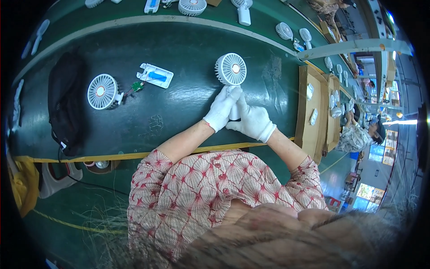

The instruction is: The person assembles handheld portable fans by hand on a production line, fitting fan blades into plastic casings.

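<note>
Both hands [237, 114] on white fan [231, 69]

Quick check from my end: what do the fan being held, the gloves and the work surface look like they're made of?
Fan: looks like white moulded plastic, smooth matt grille with thin ribs. Gloves on the left hand and right hand: white knitted fabric, probably cotton, soft with creases. Work surface: dark green, likely rubber or vinyl belting, slightly shiny and scuffed.

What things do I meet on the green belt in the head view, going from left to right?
Black bag → white fan head → small green circuit board → white open casing → held fan with left hand and right hand → cardboard boxes.
</note>
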Motion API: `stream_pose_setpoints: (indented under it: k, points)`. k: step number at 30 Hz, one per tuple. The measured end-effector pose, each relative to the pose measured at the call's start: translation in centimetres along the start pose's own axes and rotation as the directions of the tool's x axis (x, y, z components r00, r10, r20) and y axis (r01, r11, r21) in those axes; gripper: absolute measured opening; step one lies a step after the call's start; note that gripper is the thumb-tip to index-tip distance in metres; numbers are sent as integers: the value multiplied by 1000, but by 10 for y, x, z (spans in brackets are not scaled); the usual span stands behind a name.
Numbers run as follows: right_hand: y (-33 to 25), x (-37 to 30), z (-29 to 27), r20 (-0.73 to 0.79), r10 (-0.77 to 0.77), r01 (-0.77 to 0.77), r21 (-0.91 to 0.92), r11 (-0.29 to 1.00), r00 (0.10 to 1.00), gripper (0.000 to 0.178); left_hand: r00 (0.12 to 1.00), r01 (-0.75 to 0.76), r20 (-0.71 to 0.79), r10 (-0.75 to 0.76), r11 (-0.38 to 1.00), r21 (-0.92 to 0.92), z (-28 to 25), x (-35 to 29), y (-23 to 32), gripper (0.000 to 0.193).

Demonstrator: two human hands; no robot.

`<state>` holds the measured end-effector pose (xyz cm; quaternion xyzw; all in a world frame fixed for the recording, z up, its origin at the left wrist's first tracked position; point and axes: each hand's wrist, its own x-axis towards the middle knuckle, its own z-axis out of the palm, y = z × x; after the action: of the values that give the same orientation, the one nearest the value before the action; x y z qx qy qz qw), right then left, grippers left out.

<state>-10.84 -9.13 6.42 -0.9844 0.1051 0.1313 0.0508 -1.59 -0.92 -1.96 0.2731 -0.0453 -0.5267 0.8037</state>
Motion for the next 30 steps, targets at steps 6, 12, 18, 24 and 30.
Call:
stream_pose_setpoints:
  k: [6,12,18,24,30]
  points:
    - [3,-7,18,-293,68,68,430,900,954,97,979,16,199,43,959,-284,-18,8,15,35]
    - [-1,-11,5,-275,277,22,745,667,921,71,940,-58,318,120,979,-198,-2,-1,33,37]
    - [-6,-6,-4,-199,273,-57,703,709,941,53,918,-80,381,109,993,-91,1,-5,34,43]
    - [-10,6,-1,-179,306,-132,624,771,935,52,948,-92,303,101,995,-46,-4,-3,32,44]
    - [-15,-3,-14,-169,317,-164,583,796,933,58,944,-97,303,130,988,-122,1,-3,34,42]
